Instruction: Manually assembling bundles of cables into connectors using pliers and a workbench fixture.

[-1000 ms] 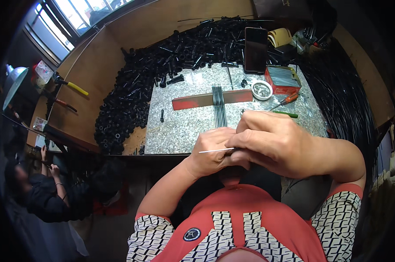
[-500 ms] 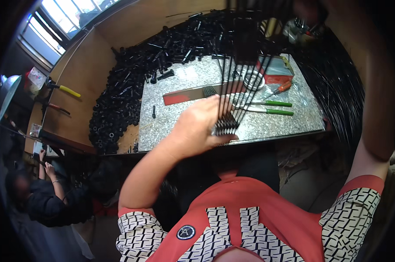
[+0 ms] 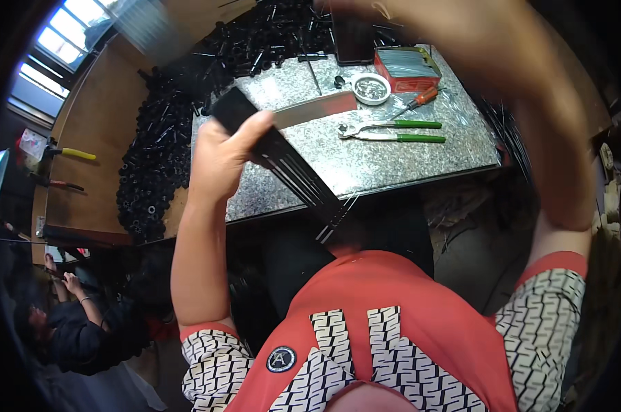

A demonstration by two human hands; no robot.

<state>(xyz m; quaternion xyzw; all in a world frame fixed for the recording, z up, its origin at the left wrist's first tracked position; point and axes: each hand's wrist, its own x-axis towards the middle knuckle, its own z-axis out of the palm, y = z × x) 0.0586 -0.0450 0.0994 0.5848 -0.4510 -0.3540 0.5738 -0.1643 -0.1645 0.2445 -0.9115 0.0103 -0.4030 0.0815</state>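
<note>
My left hand (image 3: 221, 154) is closed round a bundle of thin, flat black strips (image 3: 293, 175). The bundle slants from a solid black end above the thumb down over the table's front edge, where the strips' ends spread a little. Blurred and cut off by the top edge, my right hand (image 3: 352, 5) is raised above the far side of the table; its fingers do not show clearly. A long flat bar (image 3: 317, 110), grey and red, lies just beyond the bundle.
On the speckled tabletop (image 3: 269, 196) lie green-handled end-cutting pliers (image 3: 400, 134), an orange-handled screwdriver (image 3: 424, 98), a white round dish (image 3: 371, 89) and a red box (image 3: 407, 69). Black tubular parts (image 3: 159, 130) are heaped at the left and back. Another person (image 3: 84, 329) sits far left.
My left hand has moved left and turned, tilting the strips that stood upright. My raised right arm has swung left across the top. The view has shifted slightly.
</note>
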